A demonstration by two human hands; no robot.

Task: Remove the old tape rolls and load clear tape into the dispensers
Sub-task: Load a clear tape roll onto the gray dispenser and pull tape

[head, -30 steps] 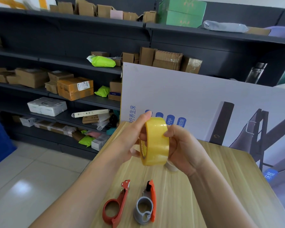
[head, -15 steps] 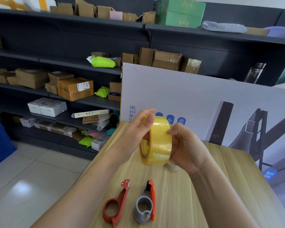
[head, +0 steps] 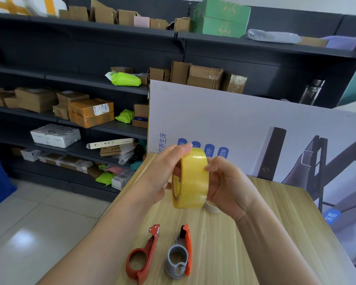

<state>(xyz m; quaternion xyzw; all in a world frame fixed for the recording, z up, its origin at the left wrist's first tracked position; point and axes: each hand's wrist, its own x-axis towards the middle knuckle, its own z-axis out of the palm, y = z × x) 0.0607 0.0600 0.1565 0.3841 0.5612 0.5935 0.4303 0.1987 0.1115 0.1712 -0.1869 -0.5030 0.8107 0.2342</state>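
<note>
Both hands, left (head: 160, 173) and right (head: 228, 186), grip the roll (head: 190, 179) by its rim: light, stiff, slick; hold the edges.

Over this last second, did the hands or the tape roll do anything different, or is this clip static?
Nearly static. Both hands keep hold of the yellowish tape roll above the table; the left hand has shifted its fingertips along the top edge, and the right hand has adjusted its grip slightly. Nothing was picked up or let go. The red dispenser and the grey-and-orange dispenser lie where they were.
</note>
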